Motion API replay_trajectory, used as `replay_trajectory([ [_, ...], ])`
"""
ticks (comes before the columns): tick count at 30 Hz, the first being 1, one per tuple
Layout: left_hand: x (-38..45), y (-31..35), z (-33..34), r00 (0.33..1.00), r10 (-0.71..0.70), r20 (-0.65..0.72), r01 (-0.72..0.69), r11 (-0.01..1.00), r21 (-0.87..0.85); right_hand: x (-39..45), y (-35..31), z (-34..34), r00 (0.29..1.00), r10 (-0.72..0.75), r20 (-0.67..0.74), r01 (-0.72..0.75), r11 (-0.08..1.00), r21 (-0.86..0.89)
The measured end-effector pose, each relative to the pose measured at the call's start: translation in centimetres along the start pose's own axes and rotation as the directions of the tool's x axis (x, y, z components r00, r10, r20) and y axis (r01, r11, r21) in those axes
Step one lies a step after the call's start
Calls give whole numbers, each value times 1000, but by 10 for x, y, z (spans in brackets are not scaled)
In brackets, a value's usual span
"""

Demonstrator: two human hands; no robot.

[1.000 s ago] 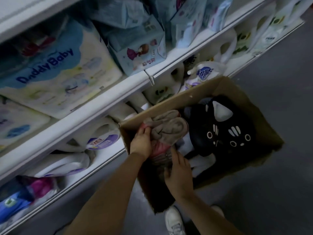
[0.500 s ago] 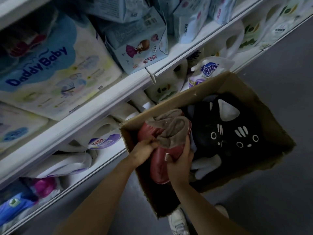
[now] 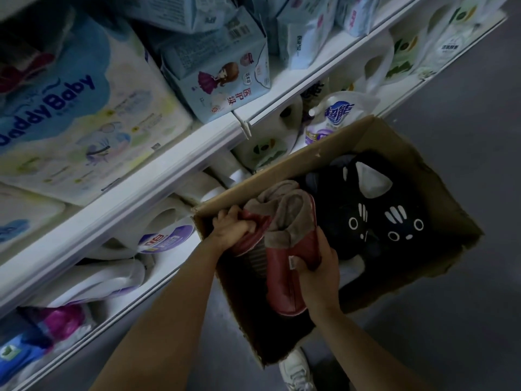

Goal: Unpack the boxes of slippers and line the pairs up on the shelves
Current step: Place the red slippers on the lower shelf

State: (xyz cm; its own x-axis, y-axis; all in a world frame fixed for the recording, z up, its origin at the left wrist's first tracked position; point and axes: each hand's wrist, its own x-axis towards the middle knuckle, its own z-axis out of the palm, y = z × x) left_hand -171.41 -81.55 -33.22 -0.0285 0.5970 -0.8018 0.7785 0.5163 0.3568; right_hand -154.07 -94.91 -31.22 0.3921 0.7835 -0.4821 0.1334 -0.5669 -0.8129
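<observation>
Since a second ago the red slippers (image 3: 284, 266) have risen higher out of the cardboard box (image 3: 439, 198).

The right hand (image 3: 318, 273) and left hand (image 3: 232, 231) each have fingers curled around one; next comes a lift clear. Beyond, black cat slippers (image 3: 375, 215) await, and crowded shelves (image 3: 158, 176) of detergent and diaper packs (image 3: 84, 108) leave little room.

Both forearms are bare, with no sleeves in view, and a white lace-up sneaker (image 3: 296, 371) shows below.

Probably a shop: shelves (image 3: 158, 176) stocked with diaper packs (image 3: 84, 114).
</observation>
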Motion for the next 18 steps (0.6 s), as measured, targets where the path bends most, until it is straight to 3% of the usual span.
replay_trajectory([
  [2,-3,-2,-6,998,10,56,-3,992,-124,2,1,3,1000,18,-20,-17,998,56],
  [9,-11,-9,0,979,96,182,-51,970,-237,2,-12,-7,993,107,-40,-95,968,233],
  [18,-74,-12,24,971,175,-165,-237,815,-528,-27,-44,-20,995,53,-86,-24,952,304],
])
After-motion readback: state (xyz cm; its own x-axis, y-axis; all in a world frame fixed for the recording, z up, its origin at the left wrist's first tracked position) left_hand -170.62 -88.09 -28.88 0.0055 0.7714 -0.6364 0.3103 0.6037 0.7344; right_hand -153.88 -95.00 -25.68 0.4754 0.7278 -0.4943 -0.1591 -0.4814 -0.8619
